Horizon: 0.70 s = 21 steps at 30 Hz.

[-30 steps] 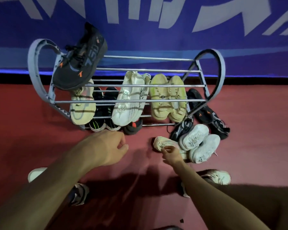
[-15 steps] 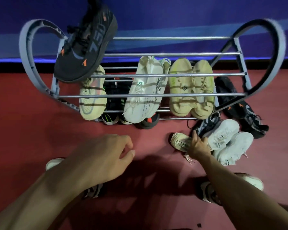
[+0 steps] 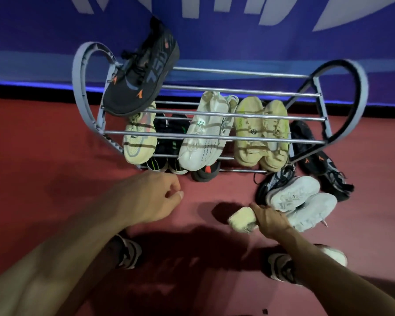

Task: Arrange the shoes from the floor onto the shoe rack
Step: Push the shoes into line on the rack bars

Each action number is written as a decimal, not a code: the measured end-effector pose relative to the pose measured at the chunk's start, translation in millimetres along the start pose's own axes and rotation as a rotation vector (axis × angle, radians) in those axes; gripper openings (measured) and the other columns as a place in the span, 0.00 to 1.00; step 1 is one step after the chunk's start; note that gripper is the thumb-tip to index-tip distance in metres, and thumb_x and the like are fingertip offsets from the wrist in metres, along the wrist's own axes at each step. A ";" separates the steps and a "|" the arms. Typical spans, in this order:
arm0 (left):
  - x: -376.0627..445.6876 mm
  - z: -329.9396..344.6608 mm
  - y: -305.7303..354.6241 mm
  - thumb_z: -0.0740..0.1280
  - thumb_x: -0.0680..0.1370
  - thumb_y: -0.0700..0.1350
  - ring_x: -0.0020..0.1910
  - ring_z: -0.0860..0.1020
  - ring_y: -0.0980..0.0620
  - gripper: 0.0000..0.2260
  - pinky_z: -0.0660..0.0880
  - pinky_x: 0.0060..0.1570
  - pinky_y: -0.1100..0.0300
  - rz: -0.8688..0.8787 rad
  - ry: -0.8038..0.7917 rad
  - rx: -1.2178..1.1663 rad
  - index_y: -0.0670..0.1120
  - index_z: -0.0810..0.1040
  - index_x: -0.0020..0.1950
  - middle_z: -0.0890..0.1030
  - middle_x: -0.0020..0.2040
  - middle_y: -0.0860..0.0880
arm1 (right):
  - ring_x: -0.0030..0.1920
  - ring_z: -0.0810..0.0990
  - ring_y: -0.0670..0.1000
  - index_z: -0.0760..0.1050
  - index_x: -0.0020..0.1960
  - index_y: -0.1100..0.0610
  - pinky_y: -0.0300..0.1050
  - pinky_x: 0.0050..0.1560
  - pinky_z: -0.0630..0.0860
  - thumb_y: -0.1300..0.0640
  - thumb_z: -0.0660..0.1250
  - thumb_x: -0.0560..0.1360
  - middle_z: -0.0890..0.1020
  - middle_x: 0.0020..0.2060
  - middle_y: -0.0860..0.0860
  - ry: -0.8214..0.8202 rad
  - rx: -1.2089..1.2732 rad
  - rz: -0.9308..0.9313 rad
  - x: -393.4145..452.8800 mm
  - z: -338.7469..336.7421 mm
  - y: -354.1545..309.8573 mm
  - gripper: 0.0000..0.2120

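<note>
- Cream shoe [image 3: 242, 218] in grip of right hand [image 3: 270, 221]; toe end sticks out left of the hand, shadow on red floor [image 3: 43, 156] beneath it. Whether it is lifted clear or touching the floor: cannot tell, blurred.
- Right hand closed over the shoe's upper, just beside a floor pile: two white sneakers [image 3: 301, 205], a dark patterned shoe [image 3: 276, 179] behind them, a black shoe with orange marks [image 3: 322, 166] further right.
- Left hand [image 3: 151, 197] holds nothing; fingers loosely curled, thumb near forefinger, hovering in front of the rack.
- Shoe rack [image 3: 226, 137], metal bars with grey curved ends, stands against a blue wall.
- Top tier: one black sneaker [image 3: 141, 74], tilted, at the left end.
- Middle tier: a cream shoe, a white pair, a yellow pair.
- Lower tier: dark shoes, partly hidden.
</note>
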<state>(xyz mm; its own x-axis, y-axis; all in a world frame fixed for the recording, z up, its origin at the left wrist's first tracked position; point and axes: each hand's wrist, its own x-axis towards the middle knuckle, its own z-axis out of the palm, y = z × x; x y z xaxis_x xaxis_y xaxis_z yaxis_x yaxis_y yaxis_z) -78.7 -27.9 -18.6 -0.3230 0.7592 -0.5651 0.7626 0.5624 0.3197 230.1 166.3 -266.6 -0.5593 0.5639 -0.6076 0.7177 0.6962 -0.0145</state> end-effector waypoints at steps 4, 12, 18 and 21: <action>-10.0 -3.9 -7.5 0.63 0.80 0.59 0.54 0.79 0.54 0.10 0.76 0.57 0.55 -0.018 -0.038 0.025 0.57 0.79 0.55 0.82 0.55 0.57 | 0.65 0.77 0.61 0.61 0.76 0.53 0.57 0.62 0.75 0.48 0.55 0.80 0.75 0.68 0.55 0.037 -0.022 -0.110 -22.5 -38.6 -29.3 0.26; -39.1 -2.9 -32.6 0.63 0.78 0.64 0.62 0.78 0.49 0.26 0.74 0.60 0.53 0.034 0.017 -0.026 0.52 0.70 0.71 0.80 0.63 0.51 | 0.52 0.81 0.60 0.65 0.65 0.50 0.55 0.53 0.77 0.40 0.60 0.77 0.81 0.54 0.55 -0.009 0.291 -0.347 -57.7 -129.8 -96.0 0.21; -61.1 1.6 -47.8 0.67 0.74 0.68 0.63 0.77 0.45 0.33 0.74 0.58 0.50 0.102 0.095 -0.060 0.48 0.66 0.69 0.77 0.63 0.47 | 0.45 0.81 0.50 0.70 0.64 0.54 0.49 0.50 0.78 0.41 0.64 0.80 0.82 0.49 0.51 -0.097 0.320 -0.576 -92.2 -201.8 -188.3 0.20; -70.7 -12.6 -57.3 0.66 0.77 0.64 0.58 0.79 0.40 0.26 0.73 0.49 0.50 0.042 0.157 -0.040 0.45 0.68 0.62 0.79 0.60 0.43 | 0.43 0.81 0.51 0.70 0.61 0.52 0.52 0.48 0.79 0.33 0.63 0.76 0.82 0.46 0.51 -0.094 0.343 -0.601 -95.3 -212.1 -212.4 0.25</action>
<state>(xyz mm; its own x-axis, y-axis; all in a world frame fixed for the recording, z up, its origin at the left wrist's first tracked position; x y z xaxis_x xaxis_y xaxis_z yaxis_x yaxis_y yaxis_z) -106.7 -109.7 12.7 -0.3768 0.8225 -0.4260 0.7556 0.5390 0.3722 43.0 58.8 -37.2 -0.8732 0.0731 -0.4819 0.3942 0.6874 -0.6100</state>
